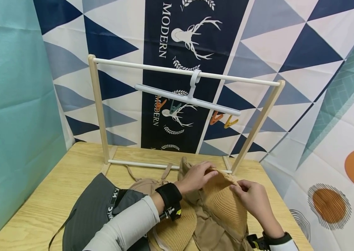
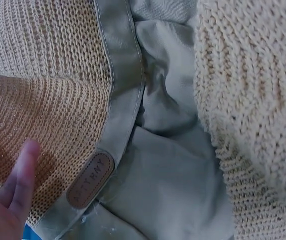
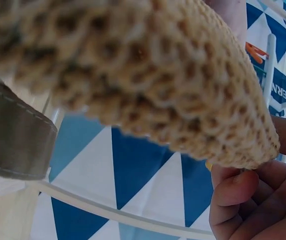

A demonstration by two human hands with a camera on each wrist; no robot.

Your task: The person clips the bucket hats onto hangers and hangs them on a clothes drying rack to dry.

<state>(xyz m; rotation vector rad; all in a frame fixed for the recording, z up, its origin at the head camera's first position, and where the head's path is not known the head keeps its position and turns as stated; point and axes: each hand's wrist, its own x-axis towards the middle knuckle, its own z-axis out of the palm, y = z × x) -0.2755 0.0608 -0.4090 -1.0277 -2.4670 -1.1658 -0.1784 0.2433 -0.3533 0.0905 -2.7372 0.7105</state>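
Note:
A tan sun hat with a knitted straw-like brim [image 1: 227,209] and khaki cloth [image 1: 206,226] is at the front of the table. My left hand [image 1: 197,177] grips the brim's upper edge, fingers over it. On the right, my right hand [image 1: 253,200] pinches the same edge between thumb and fingers. The right wrist view shows the brim's edge [image 3: 197,100] close up, with a hand holding its tip. A leather label [image 2: 90,180] sits on the cloth band in the left wrist view. More knitted material [image 1: 177,226] lies under my left forearm, partly hidden.
Left of the hands lies a dark grey hat [image 1: 90,212] with a lettered strip and a cord. Beige cloth with straps [image 1: 147,184] is behind my left forearm. Beyond stands a wooden rack [image 1: 98,111], where a white hanger [image 1: 183,97] carries several coloured clips [image 1: 216,118].

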